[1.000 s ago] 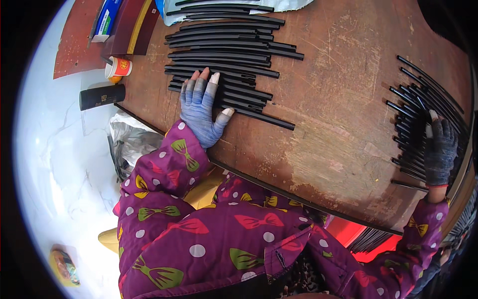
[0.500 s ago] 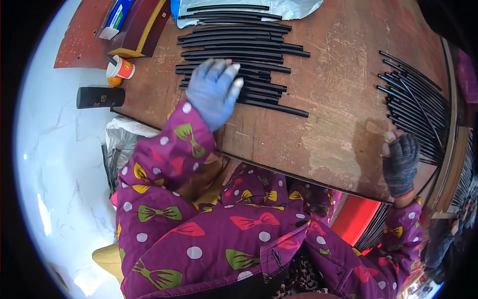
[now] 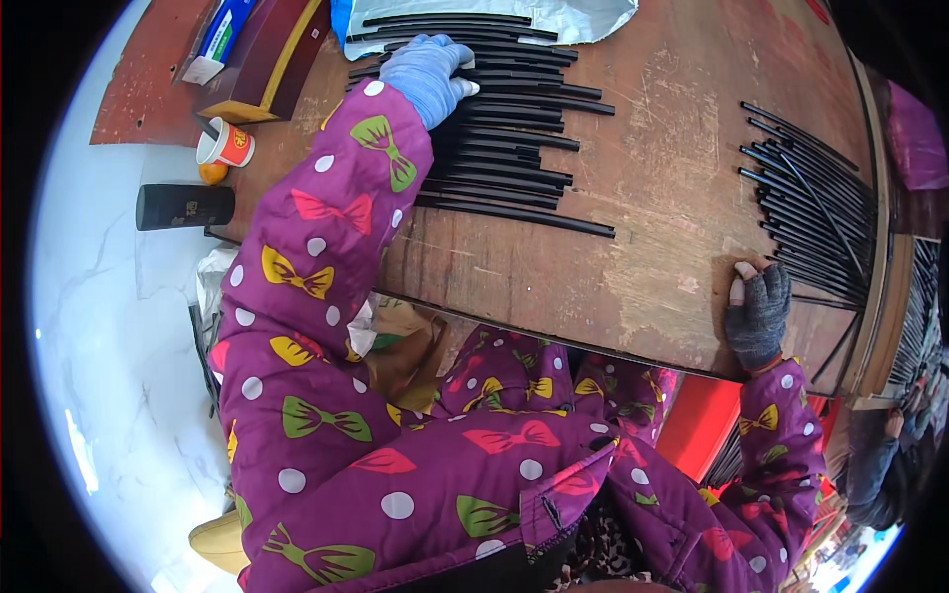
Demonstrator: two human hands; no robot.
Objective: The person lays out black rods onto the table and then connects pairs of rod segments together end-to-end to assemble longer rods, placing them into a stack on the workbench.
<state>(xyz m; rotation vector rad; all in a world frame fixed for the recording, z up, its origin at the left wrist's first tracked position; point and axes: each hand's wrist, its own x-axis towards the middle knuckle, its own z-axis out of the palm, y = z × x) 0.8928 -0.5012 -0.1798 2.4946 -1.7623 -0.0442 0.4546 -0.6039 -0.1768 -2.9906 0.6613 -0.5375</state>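
My left hand (image 3: 425, 79), in a light blue glove with bare fingertips, lies on the far part of a row of black rods (image 3: 514, 137). Its fingers are bent a little, thumb apart from the forefinger, and it grips none that I can see. The rods lie side by side, their right ends uneven; my sleeve covers some left ends. At the table's near right, my right hand (image 3: 758, 314) rests in a dark grey fingerless glove, fingers loosely bent with nothing visible in them. Just beyond it is a second bunch of thin black rods (image 3: 816, 212), one lying slantwise across the others.
A pale plastic sheet (image 3: 593, 18) lies under the farthest rods on the worn brown table (image 3: 657, 198). At the left are a dark red box (image 3: 272, 64), a paper cup (image 3: 227, 143), an orange fruit (image 3: 213, 174) and a black cylinder (image 3: 185, 207). A wooden rail (image 3: 885, 306) borders the right.
My left hand has moved away from me across the row of rods, from its middle to its far part. My right hand has shifted slightly left, staying by the table's near edge.
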